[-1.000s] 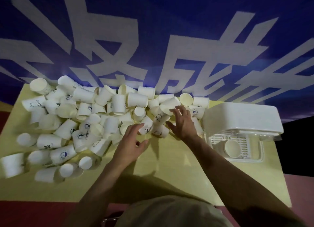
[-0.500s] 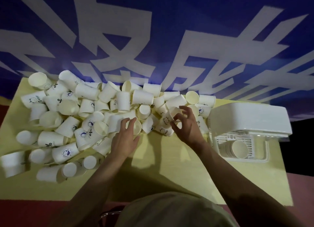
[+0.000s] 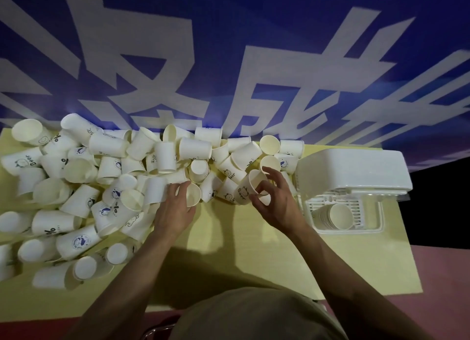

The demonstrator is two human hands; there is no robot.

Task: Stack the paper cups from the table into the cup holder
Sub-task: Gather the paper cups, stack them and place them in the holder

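Head cam, looking down: a yellow table (image 3: pixel 223 258) stands against a blue banner (image 3: pixel 229 47) w/ big white lettering. A heap of paper cups (image 3: pixel 106 176) covers the table's left and far side, most lying tipped over, some mouth-up. At the right end sits the white cup holder (image 3: pixel 353 176), w/ a short stack of nested cups (image 3: pixel 335 216) already lying in its slotted tray.

Left hand (image 3: pixel 175 212) rests at the near edge of the heap, fingers partly curled round the rim of an open cup (image 3: pixel 193 197); whether it is truly gripped or only touched, cannot tell. Right hand (image 3: pixel 277 204) pinches the rim of a bear-print cup (image 3: pixel 248 188) betw. thumb and fingertips, other fingers spread above it.

Step in hand, by the look of it: gathering, w/ most of the job left. Next move prob. calls for nesting one cup into the other, or carrying the right-hand cup rightward to the tray, mouth lined up w/ the stack.

Room: bare tabletop lies near the person, betw. both forearms. Path to the holder is short but tight, as loose cups sit just beside its left wall. Far-side cups crowd the table's back edge.
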